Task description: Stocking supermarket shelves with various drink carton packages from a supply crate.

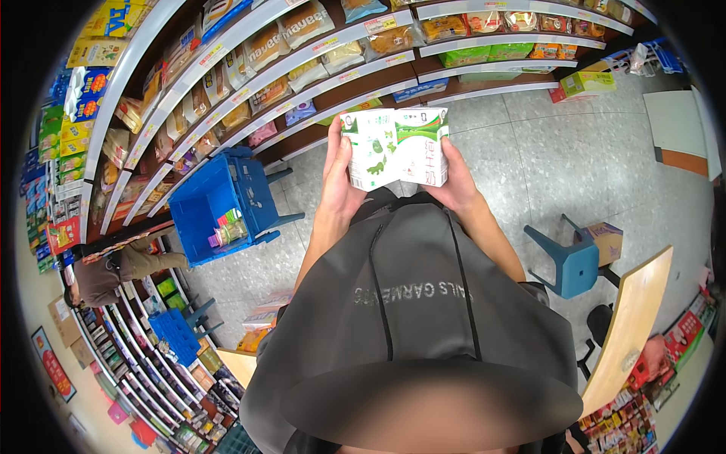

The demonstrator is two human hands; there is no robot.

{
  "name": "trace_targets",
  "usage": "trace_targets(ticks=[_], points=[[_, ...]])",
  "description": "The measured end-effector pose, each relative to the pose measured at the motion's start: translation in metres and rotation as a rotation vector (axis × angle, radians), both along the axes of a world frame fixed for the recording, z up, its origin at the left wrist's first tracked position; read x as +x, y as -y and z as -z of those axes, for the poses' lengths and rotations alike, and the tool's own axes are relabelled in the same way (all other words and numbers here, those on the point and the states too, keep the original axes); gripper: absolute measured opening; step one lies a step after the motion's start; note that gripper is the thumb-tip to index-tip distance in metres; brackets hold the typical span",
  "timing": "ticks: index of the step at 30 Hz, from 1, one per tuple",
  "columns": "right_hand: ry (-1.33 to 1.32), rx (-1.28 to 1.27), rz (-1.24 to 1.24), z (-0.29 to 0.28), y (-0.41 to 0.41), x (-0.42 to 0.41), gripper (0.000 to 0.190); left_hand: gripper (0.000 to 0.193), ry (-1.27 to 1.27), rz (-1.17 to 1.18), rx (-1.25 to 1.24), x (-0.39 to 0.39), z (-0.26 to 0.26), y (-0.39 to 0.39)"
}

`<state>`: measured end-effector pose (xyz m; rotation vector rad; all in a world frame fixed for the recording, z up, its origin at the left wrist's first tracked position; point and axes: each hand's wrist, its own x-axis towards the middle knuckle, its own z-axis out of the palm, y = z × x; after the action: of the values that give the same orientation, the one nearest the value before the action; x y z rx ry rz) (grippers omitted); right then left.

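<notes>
Two white milk cartons with green printing are held side by side in front of my chest. My left hand (340, 170) grips the outer side of the left carton (372, 150), its thumb up along the edge. The right carton (421, 147), with red characters on its face, is gripped by my right hand (456, 176), thumb at its upper side. The cartons touch or nearly touch along their inner edges. Most of my fingers are hidden behind them.
Shelves of packaged bread (266, 45) curve ahead and left. A blue crate (198, 198) rests by a blue stool (258, 196). Right are another stool (574, 264), a cardboard box (606, 244) and a wooden tabletop (635, 323). Another person (108, 278) stands at far left.
</notes>
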<state>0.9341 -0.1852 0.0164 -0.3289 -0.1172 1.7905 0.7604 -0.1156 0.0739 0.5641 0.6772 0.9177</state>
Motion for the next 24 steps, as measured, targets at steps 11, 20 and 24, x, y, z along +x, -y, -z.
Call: trace_targets(ticks=[11,20,24], points=[[0.717,0.129,0.069,-0.03,0.001,0.021,0.08,0.046,-0.096,0.048,0.087,0.044,-0.004,0.005],[0.682,0.126,0.05,-0.035,-0.009,0.024,0.08,0.046,-0.13,0.047,0.096,0.042,-0.012,-0.001],[0.667,0.145,0.057,-0.035,-0.015,0.025,0.082,0.054,-0.106,0.067,0.131,0.037,-0.007,-0.009]])
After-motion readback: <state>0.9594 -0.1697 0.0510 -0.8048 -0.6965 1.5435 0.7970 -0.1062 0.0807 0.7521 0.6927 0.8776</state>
